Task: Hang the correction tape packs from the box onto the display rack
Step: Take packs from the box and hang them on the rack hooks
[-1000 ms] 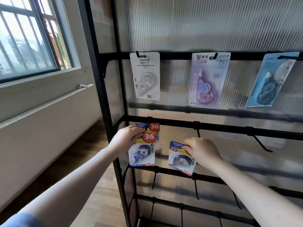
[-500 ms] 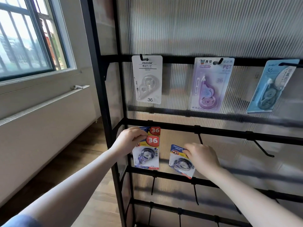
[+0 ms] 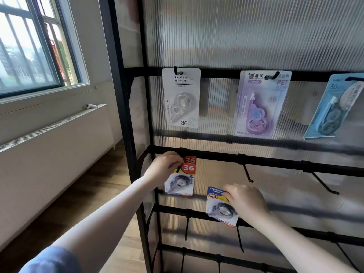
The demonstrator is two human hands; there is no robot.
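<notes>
The left hand (image 3: 164,170) is pinching a pack (image 3: 180,181) at its hook (image 3: 178,168) while the right hand (image 3: 245,201) is gripping a spare pack (image 3: 220,207); a missed hole risks dropping it.

Place: a stationery shop display corner, or a mock-up of one.
Centre and right of frame: black display rack (image 3: 256,164) with peg hooks against ribbed translucent panels.
Upper row: carded correction tape packs (image 3: 182,97) hanging on pegs.
Upper left: barred window (image 3: 35,46) above a white radiator cover (image 3: 49,146).
Lower left: wooden floor (image 3: 82,196).
</notes>
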